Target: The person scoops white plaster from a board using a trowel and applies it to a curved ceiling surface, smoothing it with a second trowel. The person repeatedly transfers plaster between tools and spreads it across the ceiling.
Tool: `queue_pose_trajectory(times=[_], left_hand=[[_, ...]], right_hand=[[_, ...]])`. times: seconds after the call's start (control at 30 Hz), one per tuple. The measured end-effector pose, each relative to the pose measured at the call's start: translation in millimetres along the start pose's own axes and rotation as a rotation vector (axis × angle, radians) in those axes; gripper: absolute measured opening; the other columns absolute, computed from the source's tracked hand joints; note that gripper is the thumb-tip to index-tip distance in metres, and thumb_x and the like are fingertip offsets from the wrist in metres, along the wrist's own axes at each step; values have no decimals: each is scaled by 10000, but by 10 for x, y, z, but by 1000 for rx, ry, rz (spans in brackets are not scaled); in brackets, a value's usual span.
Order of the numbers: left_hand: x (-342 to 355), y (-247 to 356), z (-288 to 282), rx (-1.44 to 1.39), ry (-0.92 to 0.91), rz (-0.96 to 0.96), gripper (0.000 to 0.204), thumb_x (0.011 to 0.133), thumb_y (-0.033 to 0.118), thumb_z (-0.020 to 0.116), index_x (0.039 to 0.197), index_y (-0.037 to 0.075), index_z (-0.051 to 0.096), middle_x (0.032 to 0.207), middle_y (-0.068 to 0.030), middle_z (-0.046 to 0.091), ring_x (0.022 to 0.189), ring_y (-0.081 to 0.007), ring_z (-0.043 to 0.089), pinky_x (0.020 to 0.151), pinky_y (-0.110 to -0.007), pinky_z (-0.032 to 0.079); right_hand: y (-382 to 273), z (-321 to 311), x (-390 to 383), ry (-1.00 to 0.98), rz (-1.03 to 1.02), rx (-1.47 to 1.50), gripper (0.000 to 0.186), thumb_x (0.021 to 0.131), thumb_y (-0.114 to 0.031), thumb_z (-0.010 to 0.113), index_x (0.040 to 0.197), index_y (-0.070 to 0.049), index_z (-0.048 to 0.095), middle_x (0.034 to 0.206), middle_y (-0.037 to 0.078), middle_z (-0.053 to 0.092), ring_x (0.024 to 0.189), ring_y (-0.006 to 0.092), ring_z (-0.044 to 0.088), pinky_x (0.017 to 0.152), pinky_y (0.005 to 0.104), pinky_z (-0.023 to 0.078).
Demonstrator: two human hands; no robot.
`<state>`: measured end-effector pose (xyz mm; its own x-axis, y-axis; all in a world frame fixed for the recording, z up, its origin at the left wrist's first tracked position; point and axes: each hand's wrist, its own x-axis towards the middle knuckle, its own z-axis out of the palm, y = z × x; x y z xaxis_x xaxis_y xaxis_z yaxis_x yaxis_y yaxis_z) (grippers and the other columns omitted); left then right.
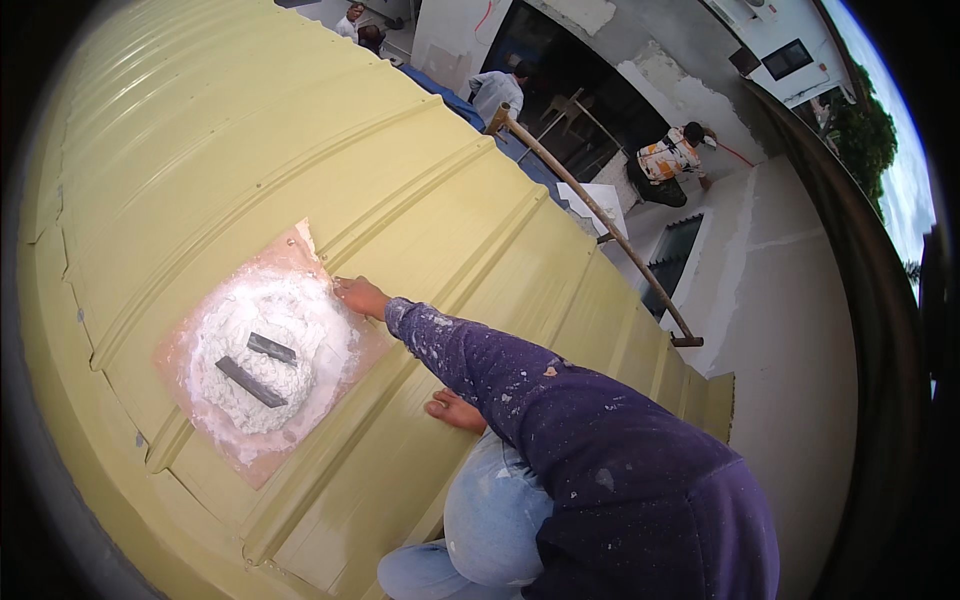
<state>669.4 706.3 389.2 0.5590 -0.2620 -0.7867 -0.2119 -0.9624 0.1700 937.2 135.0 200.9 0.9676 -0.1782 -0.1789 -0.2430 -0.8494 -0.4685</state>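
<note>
My right hand (362, 297) reaches out in a paint-spattered dark purple sleeve and grips the edge of a pinkish flat board (291, 254). Its fingertips are partly hidden at that edge. A broad heap of white, lumpy putty-like material (235, 325) covers the middle of the board, with a thin white smear around it. Two dark grey strips lie on the heap: a longer strip (250, 381) and a shorter strip (272, 348). My left hand is out of sight.
Under the board is a ribbed yellow metal roof (400, 150). My jeans-clad knee (495, 510) and what looks like a bare foot (456, 411) are close by. Past the roof's edge leans a wooden pole (600, 215). Several people are beyond, one in a patterned shirt (668, 158) by a wall.
</note>
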Motion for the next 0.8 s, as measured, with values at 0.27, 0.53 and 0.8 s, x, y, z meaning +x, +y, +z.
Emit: queue_pose_trajectory(times=[0.27, 0.53, 0.8], left_hand=[[665, 31, -2310, -687, 424, -118, 448, 1059, 282, 382, 1431, 44, 457, 1271, -155, 598, 1204, -281, 550, 1003, -412, 448], [2616, 748, -2339, -683, 924, -195, 760, 1022, 554, 315, 1357, -111, 465, 1410, -290, 445, 1279, -418, 449, 1098, -415, 332], [2471, 841, -2444, -874, 879, -201, 783, 1013, 571, 320, 1289, -140, 501, 1279, -313, 507, 1223, -414, 464, 1056, -441, 347]], right_hand=[[-184, 58, -275, 90, 366, 737, 532, 1005, -342, 359, 1367, 32, 474, 1365, 260, 515, 1254, 402, 457, 1092, 429, 337], [-340, -313, -283, 44, 537, 1058, 590, 1043, -409, 367, 1423, 37, 438, 1425, 158, 505, 1257, 229, 495, 1063, 331, 359], [-355, -385, -250, 68, 493, 992, 550, 1041, -371, 372, 1395, 38, 472, 1372, 175, 557, 1216, 250, 535, 1054, 324, 368]])
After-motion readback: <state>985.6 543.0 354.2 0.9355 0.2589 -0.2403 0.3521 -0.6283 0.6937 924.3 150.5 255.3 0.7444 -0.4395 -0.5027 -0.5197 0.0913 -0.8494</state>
